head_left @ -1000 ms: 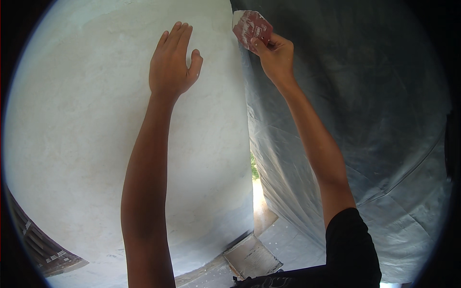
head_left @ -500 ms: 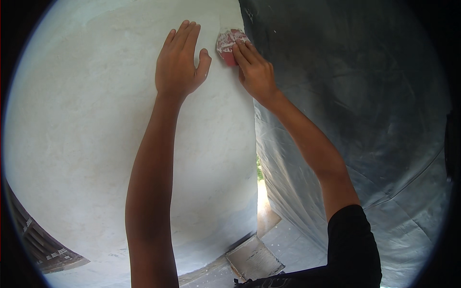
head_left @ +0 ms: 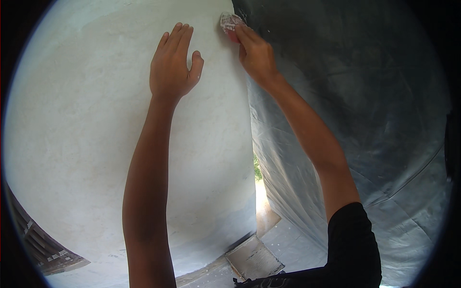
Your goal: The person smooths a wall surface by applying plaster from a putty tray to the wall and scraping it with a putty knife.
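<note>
A whitish plastered wall takes up the left and middle of the view. My left hand lies flat against it, fingers stretched upward and thumb out to the side. Higher and to the right, my right hand grips a small red scraper smeared with white paste. The scraper's blade is at the wall's right edge; my fingers cover part of it. Both arms are raised, the right one in a short black sleeve.
A dark grey plastic sheet hangs right of the wall edge. Light and greenery show through a narrow gap. On the floor below rests a square, paste-stained board. A dark slatted frame is at lower left.
My right hand and the scraper have moved upward along the wall edge, and the scraper has tilted. My left hand appears slightly further left, still flat on the wall.
</note>
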